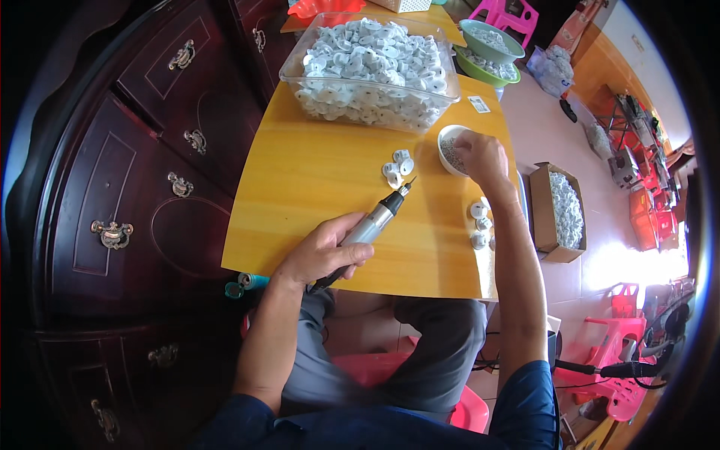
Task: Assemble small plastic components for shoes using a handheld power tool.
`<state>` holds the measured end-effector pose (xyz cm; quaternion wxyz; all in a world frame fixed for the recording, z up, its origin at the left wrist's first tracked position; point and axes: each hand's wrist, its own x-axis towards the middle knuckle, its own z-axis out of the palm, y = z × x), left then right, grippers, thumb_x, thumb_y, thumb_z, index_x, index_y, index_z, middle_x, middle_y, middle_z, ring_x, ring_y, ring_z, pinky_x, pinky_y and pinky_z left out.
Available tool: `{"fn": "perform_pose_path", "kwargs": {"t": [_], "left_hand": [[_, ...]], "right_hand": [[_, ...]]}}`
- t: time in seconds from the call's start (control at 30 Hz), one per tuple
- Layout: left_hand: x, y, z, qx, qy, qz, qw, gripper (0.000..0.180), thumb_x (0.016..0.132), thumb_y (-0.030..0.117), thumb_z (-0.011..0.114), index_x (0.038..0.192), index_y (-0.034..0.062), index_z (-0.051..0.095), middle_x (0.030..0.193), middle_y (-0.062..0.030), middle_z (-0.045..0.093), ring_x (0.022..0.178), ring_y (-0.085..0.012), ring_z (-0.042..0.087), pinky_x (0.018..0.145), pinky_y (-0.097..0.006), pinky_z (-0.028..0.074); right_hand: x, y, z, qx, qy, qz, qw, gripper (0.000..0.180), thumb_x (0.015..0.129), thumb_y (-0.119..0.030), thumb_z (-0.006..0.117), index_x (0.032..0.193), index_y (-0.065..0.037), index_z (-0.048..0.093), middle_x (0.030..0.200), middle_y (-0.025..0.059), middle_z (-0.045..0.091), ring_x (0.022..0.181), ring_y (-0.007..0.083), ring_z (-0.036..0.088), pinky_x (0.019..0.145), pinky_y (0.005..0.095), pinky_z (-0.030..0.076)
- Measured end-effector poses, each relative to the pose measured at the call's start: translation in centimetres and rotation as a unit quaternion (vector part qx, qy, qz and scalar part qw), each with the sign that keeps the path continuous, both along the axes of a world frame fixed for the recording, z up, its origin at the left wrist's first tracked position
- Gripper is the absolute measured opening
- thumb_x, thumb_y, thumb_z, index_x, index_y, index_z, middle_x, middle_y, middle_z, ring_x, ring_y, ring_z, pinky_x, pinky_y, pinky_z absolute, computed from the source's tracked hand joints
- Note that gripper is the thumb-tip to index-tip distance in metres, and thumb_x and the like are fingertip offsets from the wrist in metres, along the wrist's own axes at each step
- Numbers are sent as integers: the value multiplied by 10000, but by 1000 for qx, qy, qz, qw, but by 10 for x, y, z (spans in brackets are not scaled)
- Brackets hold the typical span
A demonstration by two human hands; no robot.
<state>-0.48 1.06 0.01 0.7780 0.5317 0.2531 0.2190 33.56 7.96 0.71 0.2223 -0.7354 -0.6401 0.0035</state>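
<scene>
My left hand (319, 251) is wrapped round an electric screwdriver (374, 222) with a grey body and black nose. Its bit points up and away, close to a few loose round white plastic pieces (391, 175) on the yellow table (315, 180). Over at the right, my right hand (484, 154) dips its bent fingers into a small white bowl (452, 128) of tiny grey metal parts, perhaps screws. The fingertips are drawn together, and what they hold is hidden. Several more white pieces (480, 223) lie beside my right forearm.
A clear plastic bin (300, 66) heaped with white pieces stands at the table's far end. Dark wooden drawers (150, 150) line the left side. To the right, a cardboard box (541, 210) of white pieces sits on the floor. Green basins (517, 51) are stacked beyond the table.
</scene>
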Motion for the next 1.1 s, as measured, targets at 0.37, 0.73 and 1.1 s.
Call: {"fn": "perform_pose_path", "kwargs": {"t": [0.37,0.73,1.1], "left_hand": [[0,-1,3,-8,4,4,1000,611,898,268,704,1362,-43,456,769,1,536,596,-64,508,548,-208,432],[1,-1,0,15,-7,-19,1000,631,898,294,720,1365,-40,459,771,4,539,602,-68,517,549,-209,448],[4,-6,7,34,6,-33,999,681,878,288,735,1395,-35,432,857,15,517,644,-42,487,558,-190,446]], "right_hand": [[-7,-2,13,-55,18,-36,998,131,803,-221,727,873,-112,708,834,116,714,803,312,687,740,432,532],[-41,-63,23,115,512,-26,851,139,914,-128,652,982,-10,679,853,29,714,664,79,610,611,230,473],[-79,-83,-17,30,756,81,649,43,965,-121,637,995,-90,639,911,-15,648,800,83,622,710,228,510]]}}
